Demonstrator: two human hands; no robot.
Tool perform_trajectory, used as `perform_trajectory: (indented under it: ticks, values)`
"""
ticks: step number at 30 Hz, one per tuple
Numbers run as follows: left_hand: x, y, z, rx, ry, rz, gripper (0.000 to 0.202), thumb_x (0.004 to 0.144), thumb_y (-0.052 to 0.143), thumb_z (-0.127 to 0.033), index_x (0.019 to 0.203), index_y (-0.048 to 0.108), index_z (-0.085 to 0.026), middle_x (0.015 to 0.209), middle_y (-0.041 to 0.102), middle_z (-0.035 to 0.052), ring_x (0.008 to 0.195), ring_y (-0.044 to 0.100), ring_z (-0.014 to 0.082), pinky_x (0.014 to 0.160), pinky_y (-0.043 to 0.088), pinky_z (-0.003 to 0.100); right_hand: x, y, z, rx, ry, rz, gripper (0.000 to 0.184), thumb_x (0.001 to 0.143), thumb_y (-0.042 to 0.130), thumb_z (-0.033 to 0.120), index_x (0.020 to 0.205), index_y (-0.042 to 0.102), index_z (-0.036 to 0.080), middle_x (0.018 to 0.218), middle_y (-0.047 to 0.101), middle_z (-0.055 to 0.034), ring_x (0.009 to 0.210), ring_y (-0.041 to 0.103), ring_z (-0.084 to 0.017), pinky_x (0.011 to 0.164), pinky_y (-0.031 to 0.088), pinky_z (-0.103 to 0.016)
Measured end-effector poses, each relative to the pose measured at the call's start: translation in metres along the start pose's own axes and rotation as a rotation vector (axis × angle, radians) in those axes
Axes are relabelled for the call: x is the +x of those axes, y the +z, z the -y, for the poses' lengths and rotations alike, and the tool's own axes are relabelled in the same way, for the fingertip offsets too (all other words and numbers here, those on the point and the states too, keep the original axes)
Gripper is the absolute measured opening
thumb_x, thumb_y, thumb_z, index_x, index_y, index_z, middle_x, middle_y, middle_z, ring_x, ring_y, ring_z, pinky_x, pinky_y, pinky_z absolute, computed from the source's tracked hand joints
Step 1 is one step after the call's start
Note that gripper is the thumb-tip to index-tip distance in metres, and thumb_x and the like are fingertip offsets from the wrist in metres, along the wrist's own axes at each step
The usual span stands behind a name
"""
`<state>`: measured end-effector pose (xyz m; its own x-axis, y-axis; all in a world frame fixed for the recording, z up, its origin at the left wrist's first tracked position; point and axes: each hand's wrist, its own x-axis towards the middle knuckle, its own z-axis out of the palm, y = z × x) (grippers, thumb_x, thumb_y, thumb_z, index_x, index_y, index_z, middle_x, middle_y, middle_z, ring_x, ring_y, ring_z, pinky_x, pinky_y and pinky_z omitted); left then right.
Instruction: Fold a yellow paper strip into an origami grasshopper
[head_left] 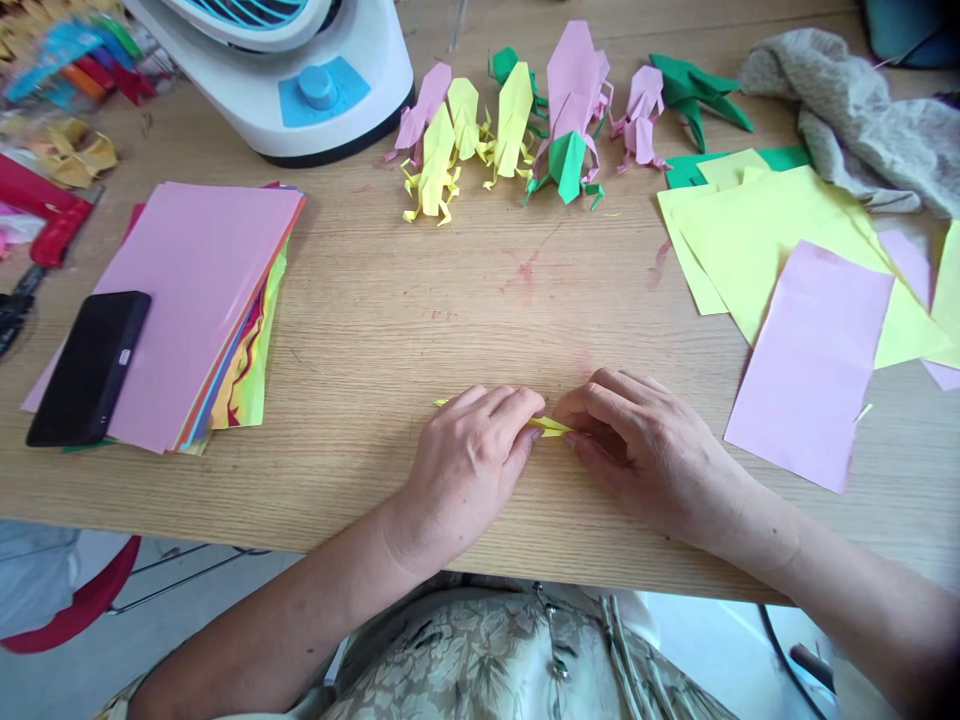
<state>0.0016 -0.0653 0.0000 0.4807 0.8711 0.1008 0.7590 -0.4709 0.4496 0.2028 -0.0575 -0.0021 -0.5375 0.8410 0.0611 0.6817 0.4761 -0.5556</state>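
Left hand (465, 465), right hand (641, 445) on paper (553, 427)

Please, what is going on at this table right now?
A person's left hand and right hand pinch a small folded yellow paper, low on the wooden table. Behind it stands a row of folded paper figures. A stack of coloured paper with a black phone lies at left, loose sheets at right.

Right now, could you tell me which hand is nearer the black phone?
Left. The left hand, pinching the yellow paper, lies right of the black phone; the right hand is beyond it, farther right.
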Motion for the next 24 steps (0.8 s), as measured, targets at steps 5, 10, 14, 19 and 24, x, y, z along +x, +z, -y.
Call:
perform_trajectory:
  ticks: [5,10,14,19,24]
  values:
    - [0.001,0.000,0.000,-0.008,0.005,0.022,0.010,0.093,0.055,-0.014,0.100,0.058,-0.021,0.091,0.066,-0.0010,0.085,0.058,0.0174,0.075,0.042,0.031,-0.001,-0.001,-0.002,0.030,-0.020,-0.011,0.017,0.088,0.057,0.008,0.096,0.064,0.021,0.083,0.059,-0.0027,0.078,0.054,-0.019,0.071,0.037,-0.031]
    - [0.002,-0.001,0.002,-0.039,0.023,0.041,0.009,0.095,0.054,-0.016,0.101,0.058,-0.021,0.094,0.067,0.0000,0.089,0.060,0.0179,0.077,0.043,0.031,-0.006,-0.003,0.000,0.095,0.014,-0.035,0.012,0.089,0.057,0.008,0.088,0.062,0.019,0.085,0.058,-0.0029,0.077,0.055,-0.017,0.069,0.039,-0.029]
    - [0.002,-0.001,0.004,-0.048,0.029,0.050,0.011,0.093,0.057,-0.014,0.102,0.057,-0.021,0.095,0.067,0.0004,0.091,0.060,0.0187,0.078,0.044,0.031,-0.008,-0.003,0.005,0.024,0.045,-0.025,0.012,0.090,0.056,0.009,0.086,0.061,0.019,0.085,0.057,-0.0034,0.078,0.055,-0.017,0.071,0.041,-0.030]
    - [0.004,-0.001,0.005,-0.049,0.040,0.047,0.009,0.093,0.059,-0.016,0.100,0.057,-0.021,0.093,0.068,0.0005,0.090,0.061,0.0187,0.077,0.045,0.031,-0.008,-0.001,0.011,-0.015,0.090,-0.038,0.010,0.088,0.058,0.011,0.085,0.062,0.020,0.087,0.055,-0.0039,0.080,0.055,-0.017,0.072,0.042,-0.030]
    - [0.005,0.000,0.005,-0.033,0.054,0.033,0.005,0.093,0.059,-0.017,0.097,0.057,-0.021,0.091,0.067,-0.0003,0.086,0.060,0.0176,0.075,0.043,0.029,-0.013,0.004,0.014,0.001,0.146,-0.085,0.008,0.089,0.059,0.013,0.084,0.061,0.019,0.090,0.054,-0.0046,0.082,0.054,-0.018,0.076,0.042,-0.033]
